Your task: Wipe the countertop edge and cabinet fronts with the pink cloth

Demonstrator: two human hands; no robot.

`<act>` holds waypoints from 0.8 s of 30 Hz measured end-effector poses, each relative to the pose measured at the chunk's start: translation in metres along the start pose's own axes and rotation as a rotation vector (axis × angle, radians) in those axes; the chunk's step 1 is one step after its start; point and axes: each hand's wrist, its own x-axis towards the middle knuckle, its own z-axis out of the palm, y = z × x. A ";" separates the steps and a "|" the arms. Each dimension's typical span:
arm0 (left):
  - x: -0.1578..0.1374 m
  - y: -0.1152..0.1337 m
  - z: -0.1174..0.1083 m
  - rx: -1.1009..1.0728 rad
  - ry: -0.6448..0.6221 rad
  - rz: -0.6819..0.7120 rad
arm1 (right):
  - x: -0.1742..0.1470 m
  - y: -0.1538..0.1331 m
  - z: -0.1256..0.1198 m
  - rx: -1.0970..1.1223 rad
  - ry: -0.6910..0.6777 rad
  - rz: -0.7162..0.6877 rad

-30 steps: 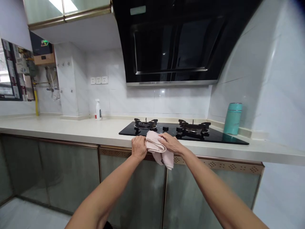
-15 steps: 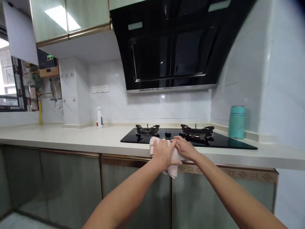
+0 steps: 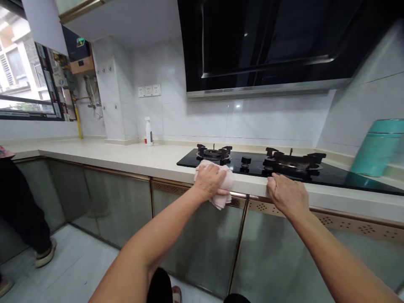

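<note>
Where the worktop [image 3: 151, 162] meets its front face, the left hand [image 3: 208, 182] is closed over a pale pink cloth [image 3: 227, 182], fingers on top and thumb at the front. The cloth sits at the front edge, in line with the left burner [image 3: 212, 154], with its lower end hanging past the edge; whether it touches the black cooktop [image 3: 336, 174] I cannot tell from here. The right hand [image 3: 288, 194] rests apart from the cloth, at the same edge, in front of the right burner [image 3: 290, 162]. Its fingers bend toward the worktop; their full closure, and anything beneath them, cannot be determined. A control knob [image 3: 246, 160] stands between the burners. A turquoise container [image 3: 378, 147] occupies the right end; a white spray bottle [image 3: 148, 134] stands upright near the back wall.
</note>
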 end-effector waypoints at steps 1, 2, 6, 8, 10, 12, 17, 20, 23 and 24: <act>-0.010 -0.015 -0.002 -0.005 -0.002 -0.033 | -0.001 0.002 0.001 0.011 0.000 -0.005; -0.021 -0.031 -0.004 -0.006 -0.009 -0.072 | -0.001 0.003 0.002 0.024 0.004 -0.008; -0.064 -0.099 -0.016 0.023 -0.085 -0.260 | -0.004 0.003 0.002 0.067 0.017 -0.008; -0.084 -0.134 -0.024 0.044 -0.133 -0.339 | -0.006 0.001 -0.002 0.069 0.009 -0.004; -0.102 -0.168 -0.034 0.076 -0.187 -0.424 | -0.007 -0.001 -0.008 0.067 -0.010 0.001; -0.118 -0.196 -0.043 0.108 -0.254 -0.535 | -0.008 -0.004 -0.014 0.066 -0.025 0.005; -0.137 -0.214 -0.052 0.187 -0.295 -0.688 | -0.008 -0.013 -0.017 0.053 0.011 0.018; -0.129 -0.194 -0.047 0.249 -0.230 -0.691 | -0.007 -0.019 -0.012 0.046 0.073 0.056; -0.108 -0.163 -0.039 0.225 -0.186 -0.668 | -0.006 -0.022 -0.008 0.047 0.112 0.087; -0.099 -0.149 -0.036 0.196 -0.171 -0.656 | -0.005 -0.022 -0.007 0.048 0.114 0.095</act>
